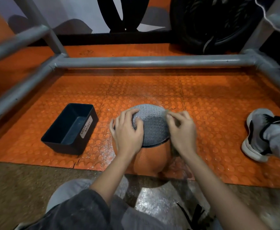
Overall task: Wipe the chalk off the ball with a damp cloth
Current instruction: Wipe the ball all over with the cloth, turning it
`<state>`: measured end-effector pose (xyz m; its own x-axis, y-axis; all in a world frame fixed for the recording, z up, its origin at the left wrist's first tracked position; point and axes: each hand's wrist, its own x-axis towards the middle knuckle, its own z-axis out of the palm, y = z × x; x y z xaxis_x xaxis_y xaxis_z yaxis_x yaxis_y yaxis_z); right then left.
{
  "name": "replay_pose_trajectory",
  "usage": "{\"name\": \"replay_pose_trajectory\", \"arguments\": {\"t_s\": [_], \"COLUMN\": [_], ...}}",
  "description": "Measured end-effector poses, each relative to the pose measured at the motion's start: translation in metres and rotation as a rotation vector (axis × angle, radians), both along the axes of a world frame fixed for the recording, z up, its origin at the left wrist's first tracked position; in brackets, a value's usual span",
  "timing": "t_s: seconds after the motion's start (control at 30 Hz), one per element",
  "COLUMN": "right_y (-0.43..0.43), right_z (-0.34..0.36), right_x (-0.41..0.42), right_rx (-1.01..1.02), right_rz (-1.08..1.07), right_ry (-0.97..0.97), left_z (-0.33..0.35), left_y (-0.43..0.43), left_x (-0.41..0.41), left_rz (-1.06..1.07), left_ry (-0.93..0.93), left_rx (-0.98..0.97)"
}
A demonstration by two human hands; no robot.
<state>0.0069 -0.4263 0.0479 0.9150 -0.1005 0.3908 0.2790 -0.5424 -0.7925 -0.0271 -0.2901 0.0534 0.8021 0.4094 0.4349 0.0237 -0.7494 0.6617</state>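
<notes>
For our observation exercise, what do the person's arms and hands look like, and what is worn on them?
The left arm and right arm are bare, with no sleeves over the forearms. The left hand and right hand wear no gloves; no watch, ring or band shows, though the right hand is blurred.

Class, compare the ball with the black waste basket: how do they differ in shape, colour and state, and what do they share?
The ball is round, orange with a grey panel; the waste basket is rectangular and black. The left hand and right hand are on the ball; the waste basket stands untouched. Both sit on the orange studded mat.
</notes>
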Motion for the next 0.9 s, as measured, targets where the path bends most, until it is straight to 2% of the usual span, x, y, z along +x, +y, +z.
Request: {"name": "replay_pose_trajectory", "arguments": {"t_s": [0.1, 0.17, 0.23, 0.33, 0.43, 0.57, 0.77, 0.83, 0.9], "right_y": [0.030, 0.028, 0.010, -0.025, -0.032, -0.010, 0.030, 0.022, 0.007], "right_z": [0.019, 0.019, 0.008, -0.016, -0.029, -0.017, 0.008, 0.004, -0.003], "right_x": [-0.027, -0.025, -0.008, 0.019, 0.018, -0.004, -0.031, -0.019, 0.000], "right_rx": [-0.255, -0.279, -0.180, 0.013, 0.071, -0.058, -0.337, -0.300, -0.178], "right_rz": [0.118, 0.164, 0.120, 0.036, -0.037, -0.131, 0.098, 0.138, 0.112], "right_ry": [-0.250, -0.280, -0.183, 0.076, 0.208, 0.047, -0.336, -0.309, -0.142], "left_z": [0.000, 0.000, 0.001, 0.000, 0.000, 0.003, 0.002, 0.000, -0.002], "left_y": [0.007, 0.011, 0.012, 0.013, 0.012, 0.016, 0.037, 0.043, 0.045], "left_x": [0.001, 0.001, 0.003, 0.004, 0.003, 0.004, 0.004, 0.002, 0.001], "left_rz": [-0.017, -0.020, -0.016, -0.019, -0.033, -0.043, -0.087, -0.106, -0.101], "left_ry": [0.008, 0.019, 0.044, 0.037, 0.025, 0.014, -0.020, -0.029, -0.040], "left_rx": [-0.017, -0.023, -0.020, -0.021, -0.019, -0.048, -0.110, -0.136, -0.162]}}
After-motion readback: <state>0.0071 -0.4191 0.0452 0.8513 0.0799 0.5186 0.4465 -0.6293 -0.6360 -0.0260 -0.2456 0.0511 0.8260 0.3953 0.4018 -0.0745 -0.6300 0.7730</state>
